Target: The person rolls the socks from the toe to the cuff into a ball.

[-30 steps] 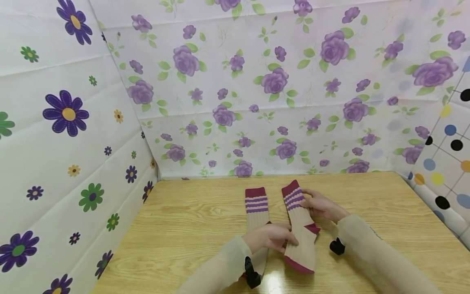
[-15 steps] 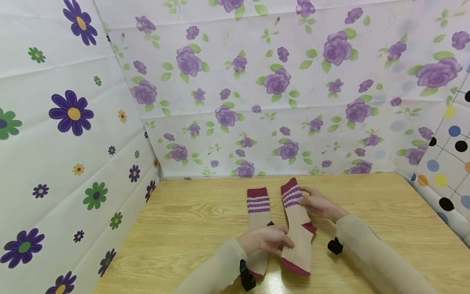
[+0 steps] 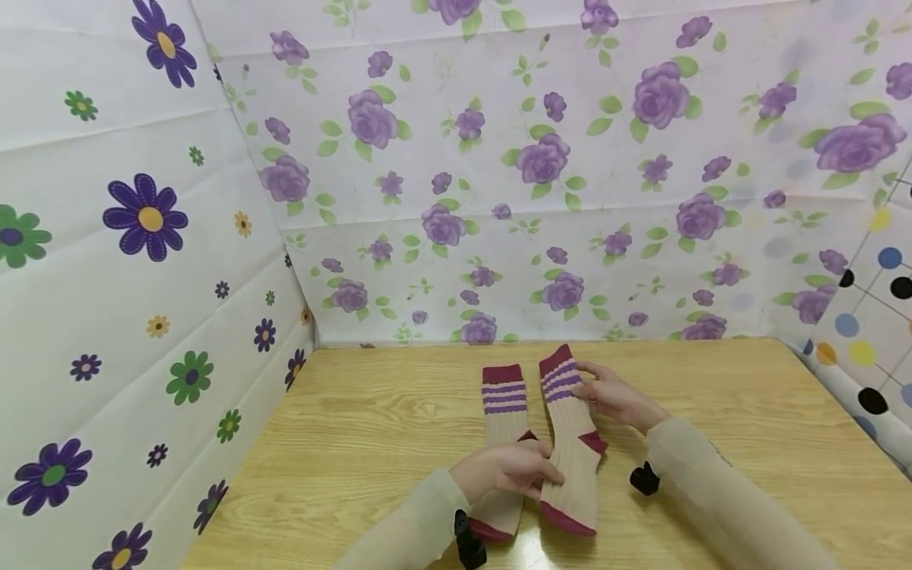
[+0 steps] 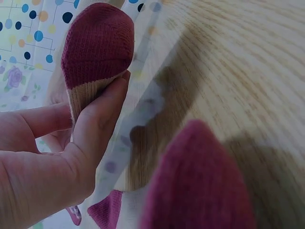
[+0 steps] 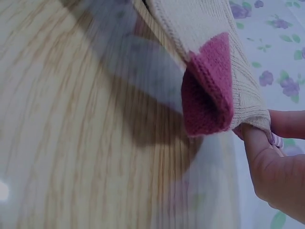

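Note:
Two cream socks with maroon cuffs, heels and toes and purple stripes are in the head view. The left sock [image 3: 507,419] lies on the table, its middle hidden behind my left hand [image 3: 509,467]. That hand pinches the right sock [image 3: 572,435] near its foot. Up at the striped part, my right hand [image 3: 616,396] pinches the same sock by its edge. In the left wrist view the maroon toe [image 4: 99,43] stands above the fingers, off the tabletop. The right wrist view shows the maroon heel [image 5: 209,90] hanging over the wood, with thumb and finger gripping the ribbed leg.
The wooden table [image 3: 356,443] reaches back to a flowered cloth wall [image 3: 427,158]. Another cloth wall [image 3: 64,309] with daisies borders the left side, and a dotted cloth [image 3: 865,372] the right. A black strap piece [image 3: 469,540] sits on the left wrist.
The held right sock has shifted slightly left, closer to the lying sock, and both hands moved with it. The head view has turned a little to the left.

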### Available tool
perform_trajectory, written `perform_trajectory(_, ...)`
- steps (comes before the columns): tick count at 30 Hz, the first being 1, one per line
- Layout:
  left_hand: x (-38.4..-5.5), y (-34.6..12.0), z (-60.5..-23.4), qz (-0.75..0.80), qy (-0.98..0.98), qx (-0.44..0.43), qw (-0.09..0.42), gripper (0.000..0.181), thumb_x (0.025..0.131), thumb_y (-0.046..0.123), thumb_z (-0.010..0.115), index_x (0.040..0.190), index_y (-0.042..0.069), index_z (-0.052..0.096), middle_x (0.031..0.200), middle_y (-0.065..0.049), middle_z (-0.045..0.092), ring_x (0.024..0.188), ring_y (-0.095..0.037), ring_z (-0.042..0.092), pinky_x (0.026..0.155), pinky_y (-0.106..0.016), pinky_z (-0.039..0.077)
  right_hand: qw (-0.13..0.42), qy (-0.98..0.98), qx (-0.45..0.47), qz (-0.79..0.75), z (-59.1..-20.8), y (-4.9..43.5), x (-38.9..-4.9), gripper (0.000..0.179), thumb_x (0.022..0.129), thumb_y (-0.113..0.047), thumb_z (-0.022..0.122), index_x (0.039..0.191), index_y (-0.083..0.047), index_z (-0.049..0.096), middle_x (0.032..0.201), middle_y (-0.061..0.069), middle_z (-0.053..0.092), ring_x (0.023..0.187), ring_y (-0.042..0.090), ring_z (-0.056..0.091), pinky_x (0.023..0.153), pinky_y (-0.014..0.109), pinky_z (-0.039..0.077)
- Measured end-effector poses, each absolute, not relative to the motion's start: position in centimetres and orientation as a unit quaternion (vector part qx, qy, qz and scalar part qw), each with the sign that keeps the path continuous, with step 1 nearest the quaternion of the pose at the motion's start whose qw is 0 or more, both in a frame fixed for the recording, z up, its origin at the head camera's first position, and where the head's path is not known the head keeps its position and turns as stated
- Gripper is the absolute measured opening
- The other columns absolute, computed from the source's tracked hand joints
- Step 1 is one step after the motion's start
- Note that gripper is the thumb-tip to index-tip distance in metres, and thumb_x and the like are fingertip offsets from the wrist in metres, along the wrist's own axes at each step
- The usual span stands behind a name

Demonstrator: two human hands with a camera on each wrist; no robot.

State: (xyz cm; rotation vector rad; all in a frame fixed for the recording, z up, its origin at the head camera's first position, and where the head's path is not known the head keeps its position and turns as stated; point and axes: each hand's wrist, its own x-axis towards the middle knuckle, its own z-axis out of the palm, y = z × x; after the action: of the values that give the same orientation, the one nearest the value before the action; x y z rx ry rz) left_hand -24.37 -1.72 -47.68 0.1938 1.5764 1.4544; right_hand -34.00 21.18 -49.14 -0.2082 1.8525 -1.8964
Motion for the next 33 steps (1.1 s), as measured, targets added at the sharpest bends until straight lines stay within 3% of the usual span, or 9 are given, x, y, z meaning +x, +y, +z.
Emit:
perform_trajectory(11,-24.5,-3.3,-47.5,0.602,0.639,0.099,0.468,0.032,0.095,-0.003,0.05,0.126,0.004,0.052,0.096,-0.001,0.061,0.08,-0.008,0.06,0.063,-0.02,0.052,0.237,0.678,-0.077,-0.692,-48.8,20.1,-34.1,0.072,0.098,-0.004,0.049,0.154,-0.002,0.004,0.13,0.015,0.054,0.097,0.013,0.064,0.081,0.032,0.054)
perform_trajectory(19,-24.5,-4.2,-47.7,0.605,0.639,0.103,0.463,0.027,0.094,-0.004,0.049,0.12,0.0,0.055,0.091,-0.001,0.063,0.08,-0.008,0.061,0.064,-0.019,0.053,0.238,0.68,-0.087,-0.688,-48.9,19.2,-34.3,0.071,0.098,-0.006,0.051,0.154,-0.003,0.006,0.138,0.023,0.048,0.1,0.015,0.064,0.084,0.033,0.054)
perform_trajectory(33,-24.4,-5.3,-47.7,0.602,0.638,0.123,0.465,0.028,0.094,-0.005,0.048,0.121,-0.001,0.054,0.09,0.001,0.063,0.08,-0.006,0.061,0.067,-0.019,0.052,0.239,0.681,-0.102,-0.685,-49.0,18.2,-34.5,0.069,0.098,-0.003,0.049,0.153,-0.003,0.008,0.143,0.025,0.044,0.101,0.014,0.063,0.084,0.033,0.054)
